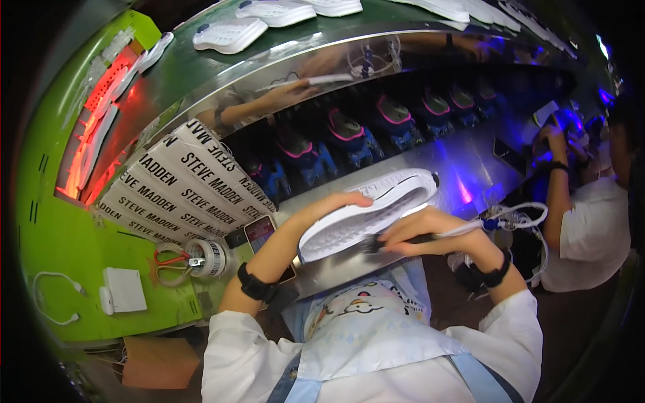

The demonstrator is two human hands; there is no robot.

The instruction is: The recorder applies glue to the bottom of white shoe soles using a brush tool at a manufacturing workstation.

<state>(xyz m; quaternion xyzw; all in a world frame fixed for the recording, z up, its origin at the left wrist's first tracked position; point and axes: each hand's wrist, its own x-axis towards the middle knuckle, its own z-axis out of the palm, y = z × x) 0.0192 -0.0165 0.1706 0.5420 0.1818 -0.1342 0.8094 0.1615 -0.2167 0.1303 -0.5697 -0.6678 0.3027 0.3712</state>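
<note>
Held tilted over the metal worktop (342, 272) is a white shoe sole (366, 211), its hollow inner side facing me. My left hand (339, 201) is closed on its far left edge, thumb along the rim. My right hand (424, 227) pinches a brush (371, 244) with dark bristles, held close to the sole's near edge; whether the bristles touch it I cannot tell. From behind that hand a whitish tube (470, 227) runs out to the right, past my wrist.
Beyond the sole stand several dark shoe uppers (344, 127) with pink edging. White soles (230, 35) lie on the green surface behind. Left are a paper-wrapped box (181, 178), phone (259, 230), scissors (169, 255), tape roll (213, 259) and white charger (125, 290). A co-worker (581, 228) sits right.
</note>
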